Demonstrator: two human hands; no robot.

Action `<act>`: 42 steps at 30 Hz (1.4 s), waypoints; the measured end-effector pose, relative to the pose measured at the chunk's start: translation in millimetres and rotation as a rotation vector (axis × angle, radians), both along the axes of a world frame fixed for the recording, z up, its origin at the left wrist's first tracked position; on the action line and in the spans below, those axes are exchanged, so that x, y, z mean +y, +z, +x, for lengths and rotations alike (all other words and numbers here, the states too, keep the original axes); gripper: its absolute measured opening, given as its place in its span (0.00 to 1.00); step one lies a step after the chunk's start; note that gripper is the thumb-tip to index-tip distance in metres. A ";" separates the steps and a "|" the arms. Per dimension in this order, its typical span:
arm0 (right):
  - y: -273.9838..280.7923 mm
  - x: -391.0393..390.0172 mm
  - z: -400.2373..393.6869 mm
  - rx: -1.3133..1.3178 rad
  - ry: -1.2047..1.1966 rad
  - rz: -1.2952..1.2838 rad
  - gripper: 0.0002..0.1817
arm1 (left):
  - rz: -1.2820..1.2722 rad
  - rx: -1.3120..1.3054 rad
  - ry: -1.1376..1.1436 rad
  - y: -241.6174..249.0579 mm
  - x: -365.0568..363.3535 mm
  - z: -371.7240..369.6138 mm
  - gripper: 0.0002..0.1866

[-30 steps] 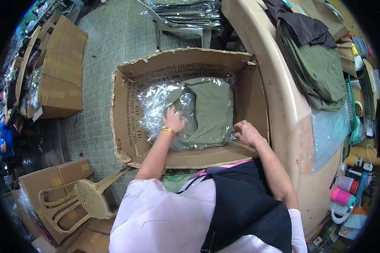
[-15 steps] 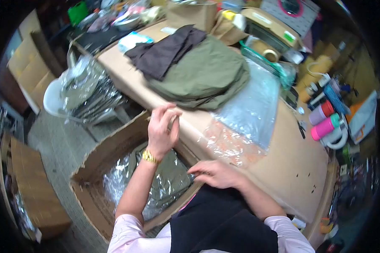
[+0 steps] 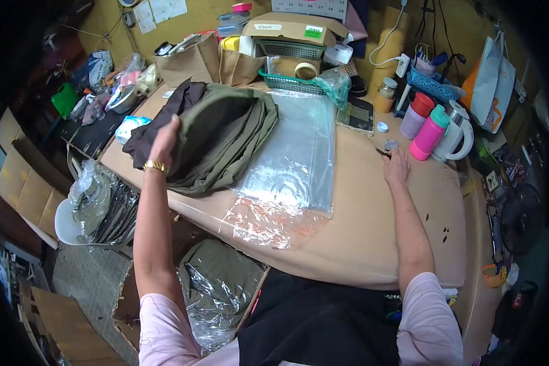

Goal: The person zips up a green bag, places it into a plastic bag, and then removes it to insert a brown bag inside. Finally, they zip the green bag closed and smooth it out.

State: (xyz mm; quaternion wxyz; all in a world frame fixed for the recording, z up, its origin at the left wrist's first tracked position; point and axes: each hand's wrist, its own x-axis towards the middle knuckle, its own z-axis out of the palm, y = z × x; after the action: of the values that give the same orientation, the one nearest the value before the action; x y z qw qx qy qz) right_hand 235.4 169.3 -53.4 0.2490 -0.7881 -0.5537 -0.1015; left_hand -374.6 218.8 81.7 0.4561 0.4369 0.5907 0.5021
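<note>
My left hand grips the near edge of the top olive-green garment on a folded stack at the table's far left and lifts that edge up. A dark brown cloth lies beside the stack. My right hand rests on the tan table at small dark scissors; whether its fingers hold them I cannot tell. A stack of clear plastic bags lies flat between my hands. Below the table's near edge a bagged olive garment lies in an open cardboard box.
Pink and purple bottles and a white kettle stand at the far right. A green basket, paper bags and boxes line the back. A white chair stacked with bagged garments stands left of the table.
My view swung up from the floor box to the table. My left hand left the box and took the olive garment's edge. My right hand moved from the box rim to the scissors.
</note>
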 end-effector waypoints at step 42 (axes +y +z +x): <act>19.1 -81.6 -126.2 0.690 0.370 -0.068 0.17 | 0.673 0.984 -1.169 -95.0 -324.0 274.5 0.33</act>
State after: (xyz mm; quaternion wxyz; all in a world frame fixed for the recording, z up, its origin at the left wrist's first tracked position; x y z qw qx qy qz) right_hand 109.2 87.7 -34.3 0.4084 -0.6707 -0.5732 0.2341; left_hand -100.1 -105.2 -13.3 0.1783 0.9554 0.2190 0.0859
